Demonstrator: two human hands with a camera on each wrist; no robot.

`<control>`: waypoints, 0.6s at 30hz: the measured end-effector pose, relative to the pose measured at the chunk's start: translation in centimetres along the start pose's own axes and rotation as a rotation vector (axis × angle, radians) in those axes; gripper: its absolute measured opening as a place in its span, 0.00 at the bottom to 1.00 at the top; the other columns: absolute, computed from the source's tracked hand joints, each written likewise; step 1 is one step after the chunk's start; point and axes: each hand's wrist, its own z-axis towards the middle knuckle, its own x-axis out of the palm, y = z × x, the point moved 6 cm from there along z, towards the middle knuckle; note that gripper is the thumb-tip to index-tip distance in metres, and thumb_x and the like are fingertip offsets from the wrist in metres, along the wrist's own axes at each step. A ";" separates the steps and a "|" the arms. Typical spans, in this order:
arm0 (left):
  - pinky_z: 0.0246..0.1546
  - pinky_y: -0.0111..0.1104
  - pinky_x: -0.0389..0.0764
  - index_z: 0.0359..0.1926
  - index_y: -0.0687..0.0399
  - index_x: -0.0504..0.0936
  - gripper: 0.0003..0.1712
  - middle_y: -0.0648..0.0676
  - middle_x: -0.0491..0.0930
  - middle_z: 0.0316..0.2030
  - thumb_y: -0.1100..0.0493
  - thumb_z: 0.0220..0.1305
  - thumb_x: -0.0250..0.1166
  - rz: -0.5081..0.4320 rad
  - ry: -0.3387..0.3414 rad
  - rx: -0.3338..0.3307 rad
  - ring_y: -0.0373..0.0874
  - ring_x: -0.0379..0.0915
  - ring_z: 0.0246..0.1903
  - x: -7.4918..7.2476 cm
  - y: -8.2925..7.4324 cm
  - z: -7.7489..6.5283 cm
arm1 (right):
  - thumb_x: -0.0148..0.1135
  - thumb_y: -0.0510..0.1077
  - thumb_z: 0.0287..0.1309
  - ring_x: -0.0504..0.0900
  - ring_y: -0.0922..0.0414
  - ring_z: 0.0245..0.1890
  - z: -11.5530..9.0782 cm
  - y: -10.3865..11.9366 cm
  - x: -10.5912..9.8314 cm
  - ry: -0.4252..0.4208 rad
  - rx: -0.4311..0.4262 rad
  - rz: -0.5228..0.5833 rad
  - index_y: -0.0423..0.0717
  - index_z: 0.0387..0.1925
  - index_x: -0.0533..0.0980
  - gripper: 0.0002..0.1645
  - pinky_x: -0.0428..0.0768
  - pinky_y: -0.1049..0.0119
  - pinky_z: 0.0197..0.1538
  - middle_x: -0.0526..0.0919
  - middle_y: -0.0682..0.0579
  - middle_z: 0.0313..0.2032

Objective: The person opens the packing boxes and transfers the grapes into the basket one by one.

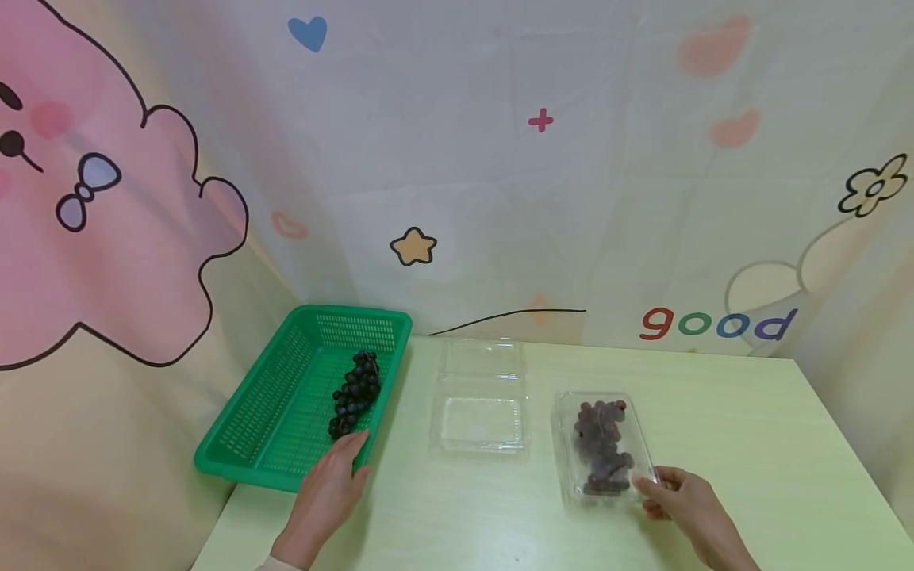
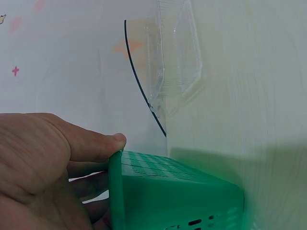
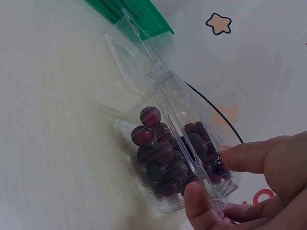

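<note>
My left hand grips the near right rim of a green plastic basket, with its thumb at the rim's outer corner and other fingers partly hidden behind the rim. A bunch of dark grapes lies inside the basket along its right wall. On the right, my right hand pinches the near right edge of a clear plastic box. Another bunch of reddish purple grapes is in that box, seen through its plastic. The right wrist view shows the thumb and fingers on the box's rim.
Between the basket and the grape box, a clear plastic box lies opened out, its lid toward the wall. A printed curtain hangs behind the pale table. The basket stands at the table's left edge.
</note>
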 end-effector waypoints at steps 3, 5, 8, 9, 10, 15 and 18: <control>0.48 0.59 0.80 0.69 0.65 0.74 0.31 0.66 0.75 0.65 0.67 0.67 0.70 0.001 0.000 0.002 0.66 0.75 0.59 0.0 0.0 0.0 | 0.65 0.53 0.72 0.85 0.51 0.35 -0.1 -0.2 0.1 0.005 0.012 -0.005 0.15 0.68 0.56 0.49 0.80 0.44 0.53 0.84 0.44 0.37; 0.48 0.59 0.80 0.69 0.65 0.74 0.31 0.66 0.75 0.65 0.67 0.67 0.70 0.003 0.002 0.001 0.66 0.75 0.59 0.0 0.0 0.1 | 0.65 0.53 0.72 0.85 0.51 0.35 -0.3 -0.4 0.1 0.015 0.022 0.002 0.15 0.68 0.56 0.49 0.80 0.45 0.52 0.85 0.44 0.37; 0.48 0.60 0.80 0.69 0.65 0.74 0.31 0.66 0.74 0.65 0.67 0.67 0.70 0.005 0.005 -0.004 0.67 0.75 0.59 0.0 0.1 0.1 | 0.65 0.52 0.72 0.85 0.51 0.36 -0.6 -0.6 0.3 0.031 0.036 0.022 0.16 0.67 0.58 0.47 0.82 0.48 0.50 0.85 0.44 0.38; 0.48 0.60 0.80 0.70 0.64 0.74 0.31 0.66 0.74 0.65 0.67 0.67 0.70 0.006 0.005 -0.006 0.67 0.75 0.59 0.0 0.1 0.1 | 0.65 0.52 0.72 0.85 0.50 0.36 -0.7 -0.6 0.3 0.035 0.037 0.031 0.15 0.66 0.59 0.46 0.83 0.50 0.49 0.85 0.43 0.38; 0.48 0.60 0.80 0.70 0.64 0.74 0.31 0.66 0.75 0.65 0.66 0.67 0.70 0.005 0.005 -0.009 0.67 0.75 0.59 0.1 0.1 0.1 | 0.65 0.51 0.71 0.85 0.50 0.36 -0.8 -0.7 0.3 0.039 0.040 0.038 0.15 0.66 0.59 0.45 0.84 0.51 0.48 0.85 0.43 0.38; 0.49 0.61 0.79 0.70 0.64 0.74 0.31 0.65 0.74 0.65 0.66 0.67 0.69 0.002 0.003 -0.018 0.67 0.74 0.60 0.2 0.1 0.1 | 0.66 0.49 0.71 0.84 0.50 0.34 -1.2 -1.0 0.4 0.045 0.028 0.055 0.15 0.61 0.63 0.41 0.86 0.54 0.44 0.84 0.43 0.37; 0.48 0.61 0.79 0.70 0.64 0.74 0.31 0.65 0.74 0.65 0.66 0.67 0.69 0.003 0.006 -0.018 0.67 0.74 0.60 0.2 0.1 0.1 | 0.66 0.48 0.71 0.83 0.50 0.32 -1.4 -1.1 0.5 0.048 0.018 0.054 0.17 0.57 0.67 0.35 0.86 0.56 0.42 0.83 0.44 0.34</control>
